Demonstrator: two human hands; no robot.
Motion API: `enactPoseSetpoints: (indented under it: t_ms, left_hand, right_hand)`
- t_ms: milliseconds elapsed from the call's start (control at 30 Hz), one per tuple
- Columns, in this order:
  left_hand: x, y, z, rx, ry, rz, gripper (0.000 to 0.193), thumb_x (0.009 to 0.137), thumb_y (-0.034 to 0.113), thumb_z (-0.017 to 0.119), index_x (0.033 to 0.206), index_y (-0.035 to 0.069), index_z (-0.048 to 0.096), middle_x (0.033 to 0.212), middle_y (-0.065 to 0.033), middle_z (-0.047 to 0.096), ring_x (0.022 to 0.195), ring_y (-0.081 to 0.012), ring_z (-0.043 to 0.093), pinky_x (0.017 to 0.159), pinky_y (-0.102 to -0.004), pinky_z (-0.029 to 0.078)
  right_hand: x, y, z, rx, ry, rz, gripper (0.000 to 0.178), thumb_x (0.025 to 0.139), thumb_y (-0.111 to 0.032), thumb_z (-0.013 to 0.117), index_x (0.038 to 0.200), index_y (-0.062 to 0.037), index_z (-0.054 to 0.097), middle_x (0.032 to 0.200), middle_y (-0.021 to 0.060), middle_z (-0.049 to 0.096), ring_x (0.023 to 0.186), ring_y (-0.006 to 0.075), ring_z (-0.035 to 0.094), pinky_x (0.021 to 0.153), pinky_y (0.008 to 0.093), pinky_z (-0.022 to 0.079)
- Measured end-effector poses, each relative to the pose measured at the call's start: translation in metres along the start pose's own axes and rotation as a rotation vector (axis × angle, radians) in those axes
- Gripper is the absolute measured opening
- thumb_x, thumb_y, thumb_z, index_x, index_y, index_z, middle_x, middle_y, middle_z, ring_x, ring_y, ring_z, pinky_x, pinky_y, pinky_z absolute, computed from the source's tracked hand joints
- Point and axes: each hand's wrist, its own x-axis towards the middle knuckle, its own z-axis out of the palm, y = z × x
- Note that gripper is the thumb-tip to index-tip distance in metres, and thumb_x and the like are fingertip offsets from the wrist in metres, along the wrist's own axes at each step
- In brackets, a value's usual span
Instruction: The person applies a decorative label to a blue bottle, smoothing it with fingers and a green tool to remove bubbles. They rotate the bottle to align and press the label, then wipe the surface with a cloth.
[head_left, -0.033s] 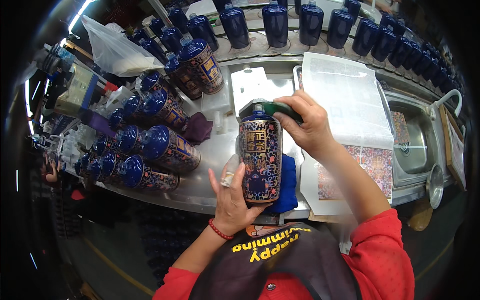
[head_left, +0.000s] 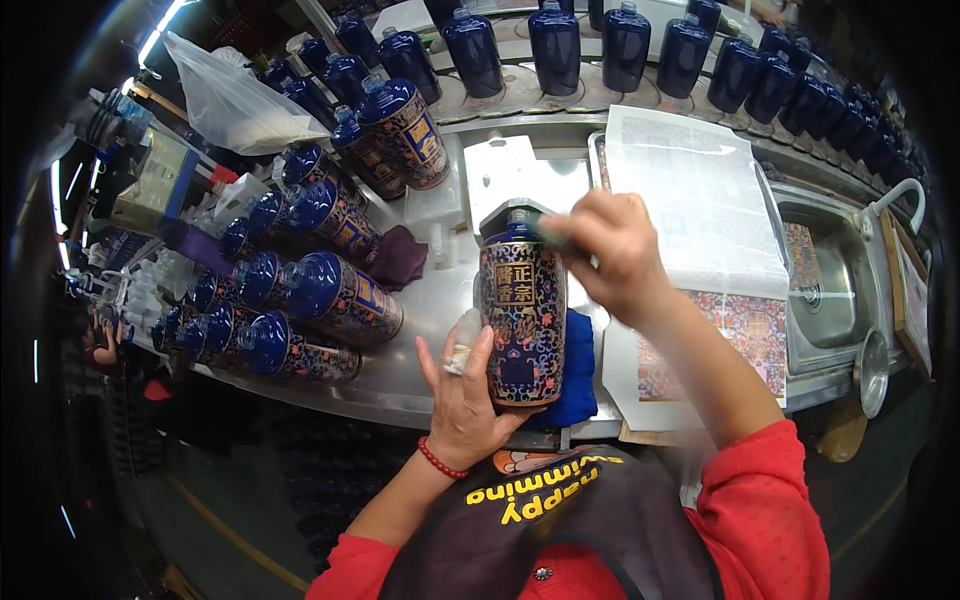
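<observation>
Blue patterned bottle (head_left: 522,320) stands upright over the steel bench (head_left: 430,300), in front of your chest. Your left hand (head_left: 465,385) holds its lower side, fingers (head_left: 478,350) half open around it. Your right hand (head_left: 610,250) presses near the neck, fingers closed on a dark green pad (head_left: 548,236).

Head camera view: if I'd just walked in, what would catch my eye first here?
Probably the dark blue bottle with an ornate patterned label, held upright at the centre, the left hand cupping its base and the right hand at its shoulder. To the left, a heap of labelled bottles lies on the steel bench. Along the top edge runs a curved row of plain blue bottles.
</observation>
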Motion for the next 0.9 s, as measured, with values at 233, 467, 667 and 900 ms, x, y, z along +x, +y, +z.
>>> enactPoseSetpoints:
  t_ms: [233, 467, 667, 900]
  left_hand:
    - [0.003, -0.003, -0.002, -0.100, 0.017, 0.008, 0.102, 0.085, 0.052, 0.077, 0.153, -0.005, 0.026, 0.145, -0.0232, 0.052, 0.137, -0.0417, 0.048, 0.118, -0.0698, 0.001]
    - [0.004, -0.004, -0.002, -0.012, 0.058, 0.074, 0.099, 0.085, 0.055, 0.075, 0.153, -0.002, 0.032, 0.145, -0.0223, 0.050, 0.136, -0.0480, 0.045, 0.115, -0.0742, 0.005]
    - [0.001, -0.007, -0.002, -0.072, -0.009, 0.019, 0.101, 0.089, 0.055, 0.071, 0.154, -0.007, 0.024, 0.152, -0.0257, 0.045, 0.142, -0.0397, 0.045, 0.119, -0.0673, 0.001]
    - [0.007, -0.004, -0.001, -0.021, 0.053, 0.059, 0.108, 0.078, 0.062, 0.077, 0.154, -0.001, 0.033, 0.146, -0.0223, 0.051, 0.137, -0.0450, 0.045, 0.115, -0.0739, 0.006]
  right_hand:
    - [0.018, 0.000, -0.015, 0.169, 0.076, 0.230, 0.016, 0.087, -0.015, 0.070, 0.099, -0.0045, 0.070, 0.084, 0.0122, 0.066, 0.077, 0.0330, 0.065, 0.068, 0.0415, 0.053]
    - [0.008, -0.026, -0.015, 0.175, -0.382, -0.117, 0.013, 0.082, -0.017, 0.072, 0.092, -0.0118, 0.066, 0.080, 0.0048, 0.058, 0.076, 0.0230, 0.063, 0.072, 0.0405, 0.045]
    - [0.002, -0.013, -0.005, -0.404, 0.122, -0.022, 0.017, 0.076, -0.018, 0.075, 0.089, -0.0127, 0.066, 0.079, 0.0041, 0.055, 0.074, 0.0216, 0.060, 0.069, 0.0405, 0.045]
    - [-0.007, -0.022, -0.003, 0.152, 0.146, 0.169, 0.024, 0.076, -0.007, 0.076, 0.099, -0.0081, 0.070, 0.082, 0.0084, 0.058, 0.077, 0.0295, 0.061, 0.066, 0.0379, 0.047]
